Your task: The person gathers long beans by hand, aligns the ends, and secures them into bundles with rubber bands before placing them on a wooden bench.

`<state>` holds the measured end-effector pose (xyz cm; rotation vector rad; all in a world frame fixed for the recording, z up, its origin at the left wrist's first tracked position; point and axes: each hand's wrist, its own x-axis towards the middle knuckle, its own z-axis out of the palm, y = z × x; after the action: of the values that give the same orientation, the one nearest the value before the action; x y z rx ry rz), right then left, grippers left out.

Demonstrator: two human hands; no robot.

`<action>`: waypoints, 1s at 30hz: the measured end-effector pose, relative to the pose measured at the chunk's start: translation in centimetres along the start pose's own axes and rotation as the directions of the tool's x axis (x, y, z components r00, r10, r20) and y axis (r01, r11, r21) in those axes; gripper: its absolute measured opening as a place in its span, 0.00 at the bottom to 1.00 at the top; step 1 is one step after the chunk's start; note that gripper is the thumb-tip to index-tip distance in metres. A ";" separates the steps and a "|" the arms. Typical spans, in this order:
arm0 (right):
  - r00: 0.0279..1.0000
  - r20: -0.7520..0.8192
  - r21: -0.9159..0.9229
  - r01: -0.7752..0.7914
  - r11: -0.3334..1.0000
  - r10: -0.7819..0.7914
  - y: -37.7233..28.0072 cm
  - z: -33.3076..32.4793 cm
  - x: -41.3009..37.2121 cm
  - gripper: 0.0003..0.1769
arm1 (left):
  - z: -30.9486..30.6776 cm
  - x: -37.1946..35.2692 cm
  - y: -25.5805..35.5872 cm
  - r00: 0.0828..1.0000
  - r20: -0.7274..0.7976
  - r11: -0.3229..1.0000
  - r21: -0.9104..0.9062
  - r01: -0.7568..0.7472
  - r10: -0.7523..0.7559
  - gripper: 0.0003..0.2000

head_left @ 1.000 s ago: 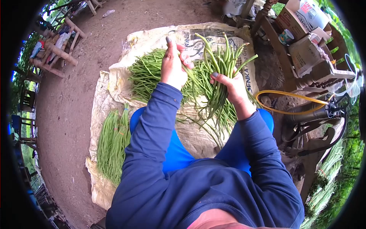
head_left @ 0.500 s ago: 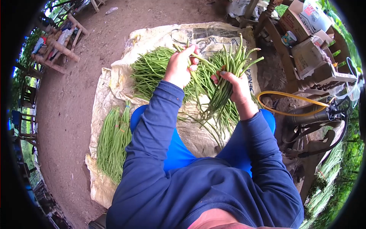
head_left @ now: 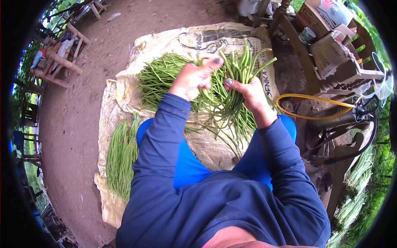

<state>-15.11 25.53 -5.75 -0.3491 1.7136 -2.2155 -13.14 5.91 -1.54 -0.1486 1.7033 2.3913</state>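
Observation:
My right hand (head_left: pixel 253 96) grips a bunch of long green beans (head_left: pixel 244 76), thumb across the front, stem ends fanned upward and tails hanging down. Beside it, my left hand (head_left: pixel 193 79) is slightly blurred, its thumb pointing toward the bunch and its other fingers curled round a few long beans that show above and below them. Behind both hands, a loose pile of long beans (head_left: pixel 159 76) lies on a woven sack (head_left: pixel 165 43). Left of my knee rests a bundle of long beans (head_left: pixel 120 155), with a band near its top.
At the right stand a wooden bench (head_left: pixel 298 53) with cardboard boxes (head_left: pixel 328 51) and a tank with a yellow hose (head_left: pixel 285 97). More beans (head_left: pixel 351 202) lie at lower right. A small wooden frame (head_left: pixel 62 60) stands on the dirt floor (head_left: pixel 68 132) at upper left.
My left hand has shifted left and slightly down, its thumb now stretched toward the bunch. My right hand still holds the bunch, a little further left. The view has shifted slightly.

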 end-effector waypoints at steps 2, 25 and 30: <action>0.998 0.057 -0.072 0.001 0.997 0.003 0.7 0.0 0.0 0.14 | 1.3 0.0 -0.5 0.996 -0.032 0.996 0.030 0.086 -0.085 0.15; 1.000 -0.007 0.198 -0.016 0.980 0.018 0.1 -0.5 0.3 0.15 | 0.9 1.3 -4.4 0.891 -0.229 0.916 0.189 -0.353 0.391 0.12; 0.994 0.107 0.198 0.016 0.980 -0.038 0.5 0.1 0.4 0.18 | 1.9 0.4 -3.1 0.999 -0.022 0.983 -0.176 0.042 -0.047 0.06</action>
<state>-15.37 25.15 -6.17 -0.4392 1.4271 -2.3140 -12.76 8.75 -3.86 -0.2434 1.4812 2.5141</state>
